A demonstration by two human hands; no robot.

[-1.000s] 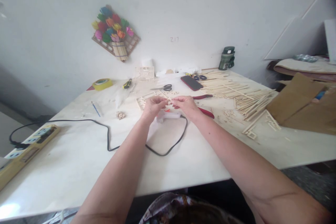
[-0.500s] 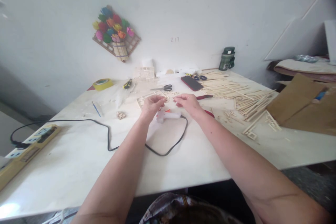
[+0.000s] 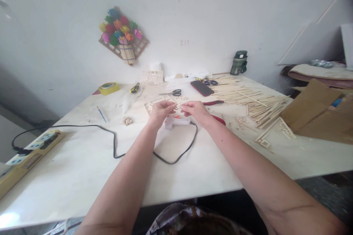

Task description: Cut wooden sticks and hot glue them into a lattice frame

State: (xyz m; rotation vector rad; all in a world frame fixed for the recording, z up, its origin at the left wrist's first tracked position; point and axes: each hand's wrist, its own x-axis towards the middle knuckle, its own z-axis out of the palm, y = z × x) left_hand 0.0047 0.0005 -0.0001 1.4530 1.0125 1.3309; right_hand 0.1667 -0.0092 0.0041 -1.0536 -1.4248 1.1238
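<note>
Over the tabletop (image 3: 82,180), left fingers (image 3: 170,108) and right fingers (image 3: 188,108) pinch a tiny pale wooden piece (image 3: 178,105), its outline unclear.

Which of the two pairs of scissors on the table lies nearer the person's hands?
The black-handled scissors, just beyond the left hand, blades pointing left. The blue-handled scissors lie farther back, near the phone.

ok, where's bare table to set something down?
Front left of the table, between power strip, black cord and left forearm; between that and the right forearm, nearer than the cord loop; right of that, nearer than the cardboard box. Crowded: around left hand and right hand, by the glue gun; back right, under sticks.
</note>
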